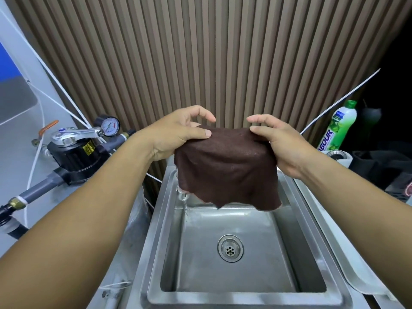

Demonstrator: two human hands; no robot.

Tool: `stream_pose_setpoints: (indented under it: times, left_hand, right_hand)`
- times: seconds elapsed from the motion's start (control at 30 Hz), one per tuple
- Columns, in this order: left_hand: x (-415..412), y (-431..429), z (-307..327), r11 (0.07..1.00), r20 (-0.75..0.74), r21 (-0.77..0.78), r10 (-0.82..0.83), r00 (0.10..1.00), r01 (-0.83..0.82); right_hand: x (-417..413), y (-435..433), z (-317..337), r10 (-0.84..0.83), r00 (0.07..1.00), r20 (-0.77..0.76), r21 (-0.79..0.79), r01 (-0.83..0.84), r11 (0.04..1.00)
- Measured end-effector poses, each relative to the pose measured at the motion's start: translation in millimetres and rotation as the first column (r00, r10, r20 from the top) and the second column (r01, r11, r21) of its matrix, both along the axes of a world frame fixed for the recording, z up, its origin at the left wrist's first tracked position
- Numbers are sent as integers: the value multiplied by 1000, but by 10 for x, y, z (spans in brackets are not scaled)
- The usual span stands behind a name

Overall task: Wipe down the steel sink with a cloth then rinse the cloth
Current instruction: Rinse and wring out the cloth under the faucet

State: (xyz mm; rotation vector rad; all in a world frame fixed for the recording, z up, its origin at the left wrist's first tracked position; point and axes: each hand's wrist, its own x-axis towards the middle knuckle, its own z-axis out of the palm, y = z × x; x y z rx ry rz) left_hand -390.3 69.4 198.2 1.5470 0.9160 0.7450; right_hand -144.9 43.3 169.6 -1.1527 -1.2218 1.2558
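Note:
A dark brown cloth (227,168) hangs spread out above the back of the steel sink (156,241). My left hand (178,134) pinches its upper left corner between thumb and fingers. My right hand (276,139) pinches the upper right corner the same way. The cloth's lower edge dangles over the basin, hiding most of the tap; only the spout tip (181,195) shows below its left edge, with water on the wall under it. The round drain (230,248) lies in the middle of the basin floor.
A black pump with a pressure gauge (110,127) and grey pipes stands at the left. A green dish-soap bottle (341,126) stands at the back right beside dark objects. A ribbed brown wall panel (211,52) runs behind the sink. A white tray edge (356,275) borders the sink's right rim.

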Motion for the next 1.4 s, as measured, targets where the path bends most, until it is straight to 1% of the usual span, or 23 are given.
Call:
stream_pose_setpoints:
  times: [0.1,0.13,0.2,0.3,0.37,0.43,0.5,0.6,0.67,0.73,0.77,0.8,0.83,0.9,0.93,1.03,1.13,1.2,1.27,1.3,1.33,1.37,1.4]
  left_hand:
    - [46,2,23,995,-42,102,-2,999,6]
    - [60,7,33,992,-58,124,-4,998,11]
    - [81,15,63,990,-88,139,-17,996,29]
    - [90,43,101,981,-196,186,-17,980,54]
    - [110,65,75,977,-253,206,0,968,53]
    - [129,84,-31,979,-255,203,35,966,18]
    - [149,92,-205,981,-186,185,94,978,-59]
    - [196,41,-516,972,18,78,221,975,-222]
    - [235,-15,-766,932,137,-48,363,921,-360]
    - [298,-94,-1027,853,176,-193,517,838,-485]
    - [346,-148,-1153,819,178,-279,557,812,-501]
    - [394,-192,-1300,802,180,-370,557,811,-468]
    - [454,-244,-1438,806,190,-439,515,836,-397]
    - [565,-334,-1679,844,221,-495,354,909,-209]
    - [611,-371,-1749,850,254,-507,304,918,-141]
    - [697,-416,-1778,843,420,-535,324,848,-57]
    - [709,-348,-1718,844,543,-526,427,723,-104]
    - [636,-306,-1666,846,581,-515,464,668,-140]
    - [539,-250,-1621,823,538,-520,523,662,-228]
    - [492,-222,-1609,810,503,-521,546,670,-270]
    - [449,-197,-1591,805,477,-515,555,681,-296]
    - [418,-181,-1554,807,460,-505,553,694,-308]
    - [396,-163,-1517,809,444,-493,550,707,-320]
  right_hand:
    - [32,0,-4,30,994,107,13,-31,999]
    - [36,-6,-1,50,992,113,4,-51,999]
    - [33,-48,8,167,982,90,-77,-161,984]
    - [19,-142,-1,401,907,131,-256,-360,897]
    - [-11,-175,-11,459,887,53,-260,-432,864]
    - [-52,-165,-21,470,879,-79,-213,-476,853]
    - [-92,-154,-17,448,871,-204,-175,-483,858]
    - [-135,-134,-18,378,861,-340,-148,-446,883]
    - [-140,-119,-17,351,851,-391,-149,-435,888]
    - [-129,-100,-16,336,847,-412,-158,-430,889]
    - [-122,-91,-13,329,846,-419,-162,-427,890]
    - [-118,-82,-9,321,844,-430,-165,-423,891]
    - [-116,-70,-8,310,841,-443,-166,-416,894]
    - [-127,-56,0,284,838,-465,-166,-398,902]
    - [-138,-51,2,275,837,-472,-164,-390,906]
    - [-148,-52,13,250,842,-477,-156,-362,919]
    - [-102,-26,6,193,856,-479,-172,-307,936]
    - [-11,28,-29,116,900,-420,-208,-220,953]
    - [101,102,-106,31,968,-249,-251,-95,963]
    - [152,132,-165,2,996,-92,-254,-25,967]
    - [207,168,-236,-22,992,124,-236,51,970]
    - [257,193,-299,-42,934,356,-200,119,973]
    - [298,204,-342,-49,836,547,-156,159,975]
